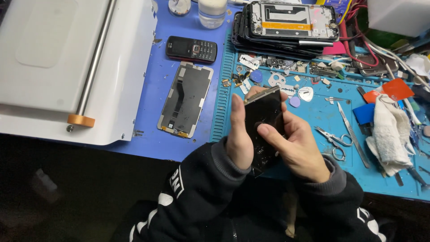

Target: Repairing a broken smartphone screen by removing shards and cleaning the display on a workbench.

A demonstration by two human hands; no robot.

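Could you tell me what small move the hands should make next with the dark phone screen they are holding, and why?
Probably slide the right hand's thumb further along the phone screen, while the left hand keeps steadying its edge. The thumb lies across the glass and both hands hold the screen above the blue mat.

Two hands show, the left [238,139] and the right [299,150], with one dark phone screen [264,127] between them. One screen panel [186,99] lies face down on the bench [152,139]. One keypad phone [191,49] lies above it. One stack of phone frames [286,27] sits at the top; the number in it cannot be told. One white machine [67,62] stands at the left. One pair of scissors [333,141], one pair of tweezers [351,132], one white cloth [389,134], one jar [212,12]. Picks: one white [306,93], two blue [256,76] [294,101]. Small loose parts are too many and too small to count.
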